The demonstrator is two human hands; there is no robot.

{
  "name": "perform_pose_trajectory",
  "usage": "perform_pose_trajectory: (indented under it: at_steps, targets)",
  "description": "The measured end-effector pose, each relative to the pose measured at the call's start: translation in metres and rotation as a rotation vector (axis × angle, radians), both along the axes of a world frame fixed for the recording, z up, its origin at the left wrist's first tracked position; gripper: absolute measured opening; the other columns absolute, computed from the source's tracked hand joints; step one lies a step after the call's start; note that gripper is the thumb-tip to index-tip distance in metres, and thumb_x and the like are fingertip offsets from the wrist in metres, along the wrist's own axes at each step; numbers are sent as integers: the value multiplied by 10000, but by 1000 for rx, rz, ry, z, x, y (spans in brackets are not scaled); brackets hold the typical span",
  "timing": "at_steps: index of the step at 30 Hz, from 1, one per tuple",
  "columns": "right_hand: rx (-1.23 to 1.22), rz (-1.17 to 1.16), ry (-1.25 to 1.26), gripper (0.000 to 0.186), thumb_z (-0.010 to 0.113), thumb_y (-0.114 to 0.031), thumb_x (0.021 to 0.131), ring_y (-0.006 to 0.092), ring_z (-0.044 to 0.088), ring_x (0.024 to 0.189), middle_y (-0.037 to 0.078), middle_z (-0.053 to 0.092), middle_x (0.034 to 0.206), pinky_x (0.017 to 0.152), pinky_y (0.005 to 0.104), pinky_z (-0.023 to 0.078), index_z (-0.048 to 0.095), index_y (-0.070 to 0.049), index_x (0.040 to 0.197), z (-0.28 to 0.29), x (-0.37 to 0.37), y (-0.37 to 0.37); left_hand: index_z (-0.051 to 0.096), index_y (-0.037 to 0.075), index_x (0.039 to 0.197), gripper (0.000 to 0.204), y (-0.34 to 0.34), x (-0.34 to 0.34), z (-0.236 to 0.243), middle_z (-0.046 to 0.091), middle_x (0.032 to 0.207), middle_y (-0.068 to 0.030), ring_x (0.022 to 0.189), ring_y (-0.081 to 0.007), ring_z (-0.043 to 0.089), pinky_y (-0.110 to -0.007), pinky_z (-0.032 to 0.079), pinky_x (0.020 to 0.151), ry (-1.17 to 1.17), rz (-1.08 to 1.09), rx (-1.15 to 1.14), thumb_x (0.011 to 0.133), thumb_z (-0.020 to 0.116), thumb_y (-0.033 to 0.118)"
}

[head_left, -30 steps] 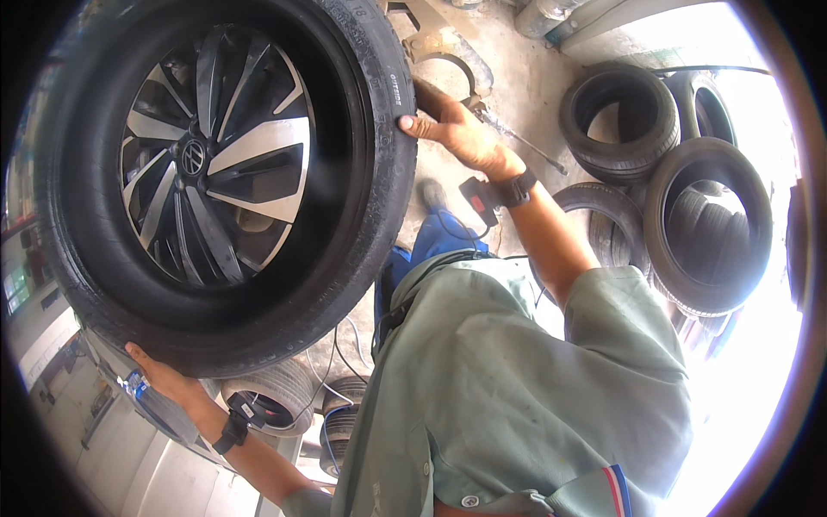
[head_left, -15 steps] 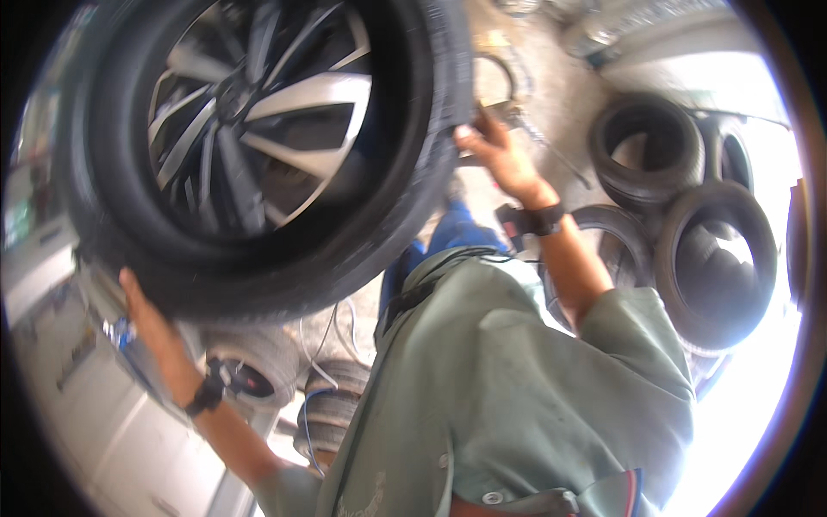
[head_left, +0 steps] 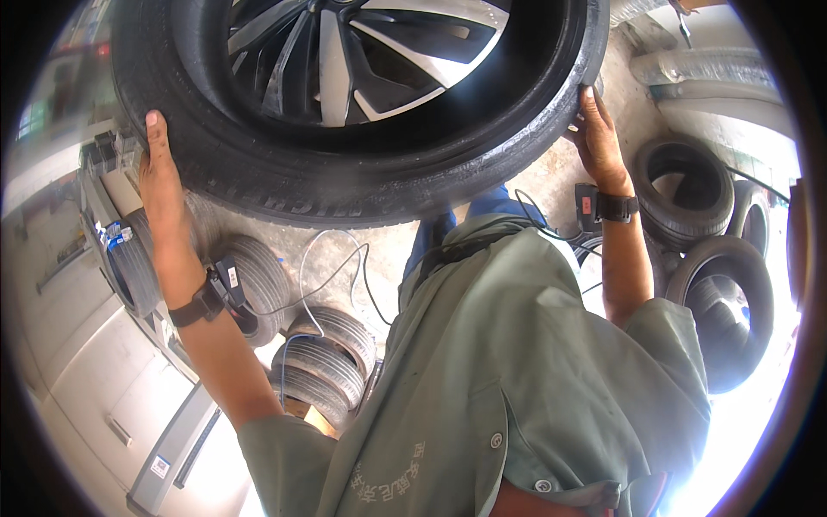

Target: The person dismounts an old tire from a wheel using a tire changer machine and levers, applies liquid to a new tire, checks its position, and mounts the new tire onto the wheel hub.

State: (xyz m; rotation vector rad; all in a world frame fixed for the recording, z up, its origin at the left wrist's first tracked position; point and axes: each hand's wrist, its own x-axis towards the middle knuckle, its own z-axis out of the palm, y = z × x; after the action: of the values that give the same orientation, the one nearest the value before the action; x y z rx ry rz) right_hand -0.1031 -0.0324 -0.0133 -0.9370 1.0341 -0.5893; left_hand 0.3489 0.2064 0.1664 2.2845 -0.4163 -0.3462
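Note:
A large black tyre (head_left: 345, 185) fills the far part of the view, tilted so its sidewall faces me. Through its opening shows a silver-and-black spoked alloy rim (head_left: 336, 69); whether the two are joined I cannot tell. My left hand (head_left: 164, 185) presses against the tyre's left edge, thumb up on the sidewall, its other fingers mostly hidden. On the opposite edge my right hand (head_left: 600, 146) grips the tread, thumb upward and fingers curled behind. The tyre is held between both hands, its upper part cut off by the frame.
Stacked tyres (head_left: 323, 358) stand low at left, with another tyre (head_left: 254, 289) beside them. Several tyres (head_left: 685, 189) lean together at right. Thin cables (head_left: 357, 267) run across the floor near my legs. A pale cabinet-like surface (head_left: 95, 362) lines the left side.
The tyre and rim now sit farther right and higher in view. My left hand has moved up along with the tyre, my right hand further right. The head view has shifted too.

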Motion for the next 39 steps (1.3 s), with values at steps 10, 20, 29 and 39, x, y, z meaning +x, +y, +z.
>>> perform_pose_trajectory:
  at_steps: [10, 20, 29, 39]
  targets:
    - [26, -66, 87, 628, 464, -506, 1030, 248, 593, 1182, 121, 576, 1344, 948, 383, 498, 407, -72, 1481, 3, 6, 9, 570, -177, 1081, 942, 7, 1, -8, 635, 1014, -297, 986, -368, 624, -409, 469, 897, -253, -23, 42, 921, 440, 742]
    - [-152, 27, 123, 644, 449, -507, 1036, 189, 596, 1099, 100, 601, 1259, 903, 325, 508, 452, 4, 1428, 25, 18, -41, 575, -77, 1223, 770, -16, 47, 16, 628, 1146, -318, 1073, -478, 589, -453, 445, 949, -227, 1, 117, 1015, 322, 619]
    - [-207, 79, 280, 684, 475, -511, 1026, 196, 540, 1140, 118, 593, 1261, 995, 311, 428, 456, 62, 1400, 17, 13, -54, 556, -50, 1288, 691, -59, 77, 23, 599, 1234, -326, 1192, -480, 548, -469, 422, 1013, -299, 2, 70, 1034, 329, 551]
    - [-215, 61, 273, 633, 475, -412, 1049, 211, 507, 1200, 147, 552, 1328, 1043, 323, 397, 388, 68, 1452, 10, 12, -50, 550, -60, 1264, 522, -74, 57, 41, 666, 1048, -285, 981, -394, 657, -431, 487, 895, -637, -226, -27, 981, 619, 373]
